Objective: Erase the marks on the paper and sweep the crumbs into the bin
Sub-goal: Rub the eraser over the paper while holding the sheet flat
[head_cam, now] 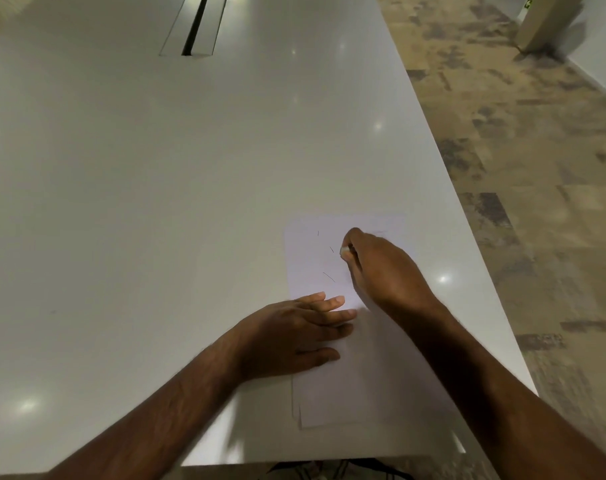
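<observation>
A white sheet of paper [312,258] lies near the right edge of the table, with a few short dark pencil marks [329,277] on its upper half. My left hand [294,334] lies flat on the sheet's left side, fingers straight, pressing it down. My right hand [381,268] is curled over the upper part of the paper and pinches a small pale eraser [344,251], whose tip touches the sheet beside one mark. No bin is in view, and any crumbs are too small to make out.
The glossy white table [156,202] stretches far to the left and back, with a cable slot [194,26] at its far middle. Its right edge runs just beyond the paper, above patterned brown flooring [537,202]. The near edge sits right below my forearms.
</observation>
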Demonstrator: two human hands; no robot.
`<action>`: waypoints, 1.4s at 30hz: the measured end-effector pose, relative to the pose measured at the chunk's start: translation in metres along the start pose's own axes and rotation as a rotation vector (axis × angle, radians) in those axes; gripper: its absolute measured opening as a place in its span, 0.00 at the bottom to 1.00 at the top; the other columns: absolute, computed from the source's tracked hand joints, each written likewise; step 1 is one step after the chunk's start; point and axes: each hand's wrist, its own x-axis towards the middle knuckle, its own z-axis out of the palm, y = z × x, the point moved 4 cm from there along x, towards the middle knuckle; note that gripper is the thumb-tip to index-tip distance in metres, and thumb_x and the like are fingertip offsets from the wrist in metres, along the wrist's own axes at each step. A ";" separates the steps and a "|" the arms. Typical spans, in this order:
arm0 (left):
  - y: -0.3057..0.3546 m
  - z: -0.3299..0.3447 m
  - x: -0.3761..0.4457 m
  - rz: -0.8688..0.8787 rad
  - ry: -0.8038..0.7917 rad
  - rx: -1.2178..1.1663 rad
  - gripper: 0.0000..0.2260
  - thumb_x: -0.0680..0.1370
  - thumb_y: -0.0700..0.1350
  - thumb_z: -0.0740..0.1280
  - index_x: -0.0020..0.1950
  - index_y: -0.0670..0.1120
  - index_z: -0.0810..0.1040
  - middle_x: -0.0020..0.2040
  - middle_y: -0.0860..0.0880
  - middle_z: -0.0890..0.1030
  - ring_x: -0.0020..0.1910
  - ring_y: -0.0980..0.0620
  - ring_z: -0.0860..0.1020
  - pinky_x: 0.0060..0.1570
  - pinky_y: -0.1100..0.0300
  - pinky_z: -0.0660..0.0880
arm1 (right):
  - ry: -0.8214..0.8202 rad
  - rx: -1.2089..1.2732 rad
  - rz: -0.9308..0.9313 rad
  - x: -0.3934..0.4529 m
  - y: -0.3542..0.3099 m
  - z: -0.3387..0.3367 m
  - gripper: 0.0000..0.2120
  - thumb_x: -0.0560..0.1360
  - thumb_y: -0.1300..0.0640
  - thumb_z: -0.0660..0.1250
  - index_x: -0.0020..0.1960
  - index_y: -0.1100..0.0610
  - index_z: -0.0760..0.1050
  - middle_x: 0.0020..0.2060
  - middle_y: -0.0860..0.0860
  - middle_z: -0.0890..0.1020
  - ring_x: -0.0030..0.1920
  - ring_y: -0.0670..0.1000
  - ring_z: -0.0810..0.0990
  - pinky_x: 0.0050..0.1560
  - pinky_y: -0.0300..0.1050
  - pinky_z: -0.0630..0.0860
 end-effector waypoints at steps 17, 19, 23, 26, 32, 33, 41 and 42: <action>-0.002 0.005 0.001 0.017 -0.004 -0.022 0.21 0.85 0.56 0.62 0.74 0.48 0.75 0.79 0.54 0.67 0.80 0.55 0.59 0.79 0.55 0.55 | -0.117 0.105 -0.019 -0.030 0.002 0.002 0.06 0.87 0.51 0.60 0.55 0.51 0.74 0.44 0.47 0.81 0.41 0.48 0.78 0.48 0.51 0.81; -0.003 0.006 0.001 0.016 -0.003 -0.029 0.21 0.85 0.56 0.63 0.74 0.48 0.75 0.79 0.54 0.67 0.80 0.55 0.59 0.79 0.54 0.55 | -0.103 0.086 -0.020 -0.030 0.002 0.001 0.06 0.88 0.51 0.60 0.55 0.51 0.74 0.44 0.47 0.81 0.42 0.49 0.78 0.47 0.49 0.79; -0.003 0.007 0.000 0.024 -0.003 -0.028 0.22 0.85 0.57 0.62 0.75 0.47 0.74 0.79 0.54 0.68 0.81 0.55 0.58 0.80 0.54 0.55 | -0.057 0.072 0.028 -0.015 0.003 -0.004 0.07 0.88 0.50 0.59 0.55 0.50 0.74 0.46 0.45 0.81 0.44 0.48 0.79 0.49 0.48 0.81; -0.003 0.008 0.001 0.027 0.006 -0.021 0.22 0.84 0.57 0.63 0.74 0.48 0.75 0.78 0.54 0.68 0.80 0.55 0.59 0.80 0.54 0.55 | -0.076 0.069 0.022 -0.017 0.003 -0.004 0.07 0.88 0.50 0.60 0.56 0.50 0.74 0.47 0.46 0.81 0.44 0.49 0.80 0.51 0.49 0.83; -0.004 0.007 0.001 0.019 0.026 -0.069 0.21 0.83 0.56 0.65 0.73 0.48 0.76 0.78 0.54 0.69 0.80 0.55 0.60 0.79 0.56 0.55 | -0.131 0.149 0.000 -0.036 0.008 0.001 0.07 0.88 0.50 0.60 0.55 0.50 0.75 0.46 0.46 0.82 0.44 0.48 0.79 0.49 0.50 0.81; -0.004 0.007 0.002 0.020 0.019 -0.075 0.21 0.83 0.56 0.65 0.73 0.48 0.76 0.78 0.54 0.69 0.80 0.56 0.59 0.79 0.56 0.55 | -0.126 0.147 0.016 -0.033 0.009 0.000 0.06 0.87 0.50 0.60 0.55 0.49 0.75 0.47 0.45 0.82 0.45 0.47 0.79 0.49 0.47 0.80; -0.003 0.007 0.001 0.004 0.025 -0.089 0.21 0.83 0.57 0.66 0.73 0.48 0.76 0.78 0.55 0.69 0.80 0.57 0.59 0.79 0.56 0.55 | -0.071 0.133 -0.003 -0.033 0.006 -0.001 0.06 0.88 0.51 0.61 0.55 0.50 0.75 0.46 0.47 0.82 0.43 0.48 0.80 0.48 0.47 0.82; -0.003 0.007 0.001 0.011 0.028 -0.089 0.21 0.82 0.56 0.67 0.73 0.48 0.77 0.78 0.54 0.69 0.80 0.56 0.60 0.79 0.56 0.56 | -0.029 0.137 -0.065 -0.040 0.002 0.000 0.06 0.87 0.54 0.62 0.55 0.53 0.76 0.45 0.49 0.82 0.41 0.49 0.80 0.47 0.49 0.83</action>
